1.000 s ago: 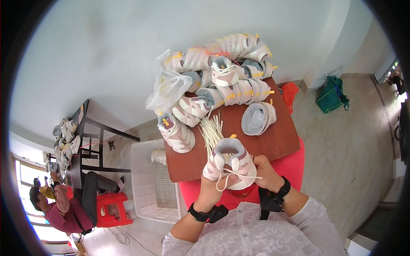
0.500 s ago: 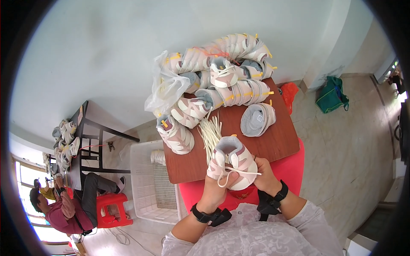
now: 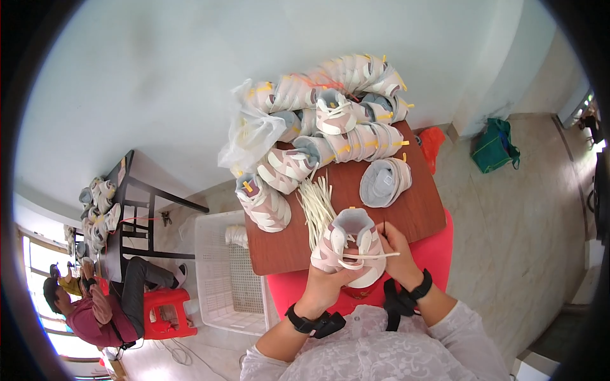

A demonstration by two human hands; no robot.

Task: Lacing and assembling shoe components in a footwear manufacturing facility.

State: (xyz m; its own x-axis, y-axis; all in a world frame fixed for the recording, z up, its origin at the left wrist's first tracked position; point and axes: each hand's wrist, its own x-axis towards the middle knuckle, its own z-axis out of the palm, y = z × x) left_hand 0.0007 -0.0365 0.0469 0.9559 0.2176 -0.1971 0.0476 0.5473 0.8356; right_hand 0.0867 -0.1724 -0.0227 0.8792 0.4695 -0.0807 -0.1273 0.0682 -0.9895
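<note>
A small pink and white shoe upper [image 3: 348, 244] with a grey lining is held up over the table's near edge. My left hand [image 3: 323, 287] is closed around its near left side, with the thumb across the front by the cream lace [image 3: 365, 256]. The lace's loose end stretches right, across my right hand [image 3: 401, 257]. That hand is closed beside the shoe upper's right side; a thin dark pointed tool [image 3: 384, 227] sticks up from its fingers. A bundle of cream laces [image 3: 316, 202] lies just beyond the shoe upper.
Nested shoe uppers [image 3: 362, 141] crowd the brown table [image 3: 422, 206], with a plastic bag [image 3: 251, 136] at left. One grey-lined upper [image 3: 386, 183] lies apart. A white crate [image 3: 206, 279] stands left; a co-worker [image 3: 105, 317] sits beyond. A green bag [image 3: 495, 146] lies on the floor at right.
The shoe upper has turned more upright in my left hand. My right hand has shifted slightly, and the dark pointed tool now shows above its fingers.
</note>
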